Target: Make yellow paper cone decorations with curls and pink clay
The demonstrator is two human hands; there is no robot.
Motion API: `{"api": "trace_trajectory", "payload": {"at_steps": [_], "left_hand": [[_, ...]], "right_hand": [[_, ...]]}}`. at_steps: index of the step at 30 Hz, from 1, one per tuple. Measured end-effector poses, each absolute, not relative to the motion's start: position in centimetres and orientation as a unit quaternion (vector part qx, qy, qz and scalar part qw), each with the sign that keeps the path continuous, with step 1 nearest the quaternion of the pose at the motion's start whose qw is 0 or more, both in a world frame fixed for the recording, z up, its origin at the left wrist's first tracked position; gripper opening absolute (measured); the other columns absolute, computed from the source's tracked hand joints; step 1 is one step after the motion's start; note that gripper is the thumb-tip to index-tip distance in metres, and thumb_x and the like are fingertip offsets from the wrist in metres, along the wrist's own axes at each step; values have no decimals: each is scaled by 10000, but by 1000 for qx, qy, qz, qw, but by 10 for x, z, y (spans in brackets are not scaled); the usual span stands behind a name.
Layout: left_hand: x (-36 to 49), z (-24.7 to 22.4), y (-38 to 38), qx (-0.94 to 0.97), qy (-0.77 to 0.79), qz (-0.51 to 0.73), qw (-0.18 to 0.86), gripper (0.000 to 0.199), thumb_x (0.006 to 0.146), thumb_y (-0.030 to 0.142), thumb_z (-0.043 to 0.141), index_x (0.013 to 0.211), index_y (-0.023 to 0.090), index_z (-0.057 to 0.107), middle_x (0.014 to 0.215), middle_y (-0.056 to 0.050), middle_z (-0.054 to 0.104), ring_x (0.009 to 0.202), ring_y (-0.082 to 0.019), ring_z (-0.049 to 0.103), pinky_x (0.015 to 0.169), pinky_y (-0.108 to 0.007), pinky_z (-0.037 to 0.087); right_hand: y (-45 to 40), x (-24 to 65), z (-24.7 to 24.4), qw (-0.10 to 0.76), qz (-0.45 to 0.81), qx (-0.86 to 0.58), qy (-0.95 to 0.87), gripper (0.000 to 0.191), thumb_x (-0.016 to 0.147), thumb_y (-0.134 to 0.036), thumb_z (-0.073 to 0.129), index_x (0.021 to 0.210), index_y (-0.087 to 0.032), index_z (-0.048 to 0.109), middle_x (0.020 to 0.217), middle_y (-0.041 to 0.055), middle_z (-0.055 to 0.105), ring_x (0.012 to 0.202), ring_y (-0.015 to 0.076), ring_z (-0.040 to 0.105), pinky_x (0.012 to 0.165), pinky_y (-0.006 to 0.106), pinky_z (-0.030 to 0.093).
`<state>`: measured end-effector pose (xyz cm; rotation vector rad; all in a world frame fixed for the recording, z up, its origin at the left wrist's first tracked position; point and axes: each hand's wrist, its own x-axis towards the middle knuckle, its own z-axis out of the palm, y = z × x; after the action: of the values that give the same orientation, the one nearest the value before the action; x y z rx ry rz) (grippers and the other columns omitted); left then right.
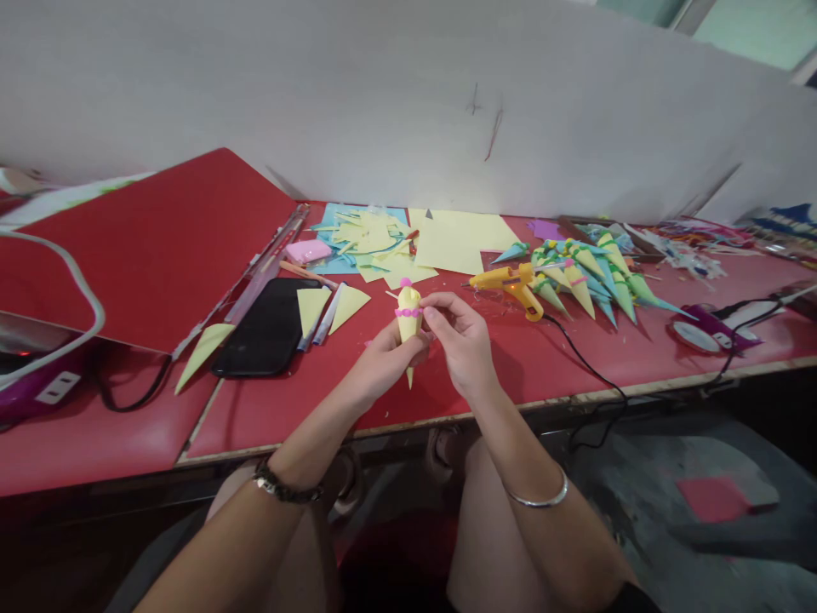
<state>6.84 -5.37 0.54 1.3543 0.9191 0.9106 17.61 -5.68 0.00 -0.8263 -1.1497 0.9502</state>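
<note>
A small yellow paper ice cream cone (409,329) with a pink ball on top and a pink scalloped trim stands nearly upright, tip down, above the red table. My left hand (388,353) grips its lower part between thumb and fingers. My right hand (460,336) pinches at the right end of the pink trim (408,312), its thumb and index finger pressed together there. Just left of the cone lie two yellow paper pieces (348,308) and pens (328,317). To the right, a yellow glue gun (509,282) rests on the table.
Several finished paper cones (597,277) are heaped at the right, beyond the glue gun's black cord (584,362). A black phone (268,328) lies at the left near a large red board (172,247). Paper scraps (376,234) and yellow sheets (465,241) cover the back.
</note>
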Motion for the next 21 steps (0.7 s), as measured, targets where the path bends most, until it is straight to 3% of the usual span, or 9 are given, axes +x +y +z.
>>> {"api": "trace_trajectory", "payload": {"at_steps": [9, 14, 21], "left_hand": [[66, 3, -52, 583, 388, 395, 594, 152, 690, 273, 492, 631, 180, 387, 544, 64, 321, 488, -67, 287, 477, -216, 224], [65, 5, -52, 585, 390, 388, 596, 155, 676, 275, 505, 632, 176, 394, 547, 62, 337, 480, -62, 286, 466, -212, 215], [64, 4, -51, 609, 376, 378, 587, 176, 685, 282, 504, 621, 180, 376, 534, 68, 311, 467, -58, 269, 447, -208, 203]], "right_hand": [[-55, 176, -2, 649, 484, -331, -485, 124, 715, -261, 589, 835, -232, 580, 821, -12, 577, 765, 102, 545, 642, 206, 468], [-55, 176, -2, 630, 520, -322, -478, 198, 713, -269, 597, 906, -235, 578, 927, 11, 609, 875, 126, 567, 765, 250, 473], [-56, 176, 1, 599, 569, -298, -479, 250, 727, -262, 573, 976, -247, 580, 1000, 18, 628, 905, 141, 583, 784, 279, 474]]}}
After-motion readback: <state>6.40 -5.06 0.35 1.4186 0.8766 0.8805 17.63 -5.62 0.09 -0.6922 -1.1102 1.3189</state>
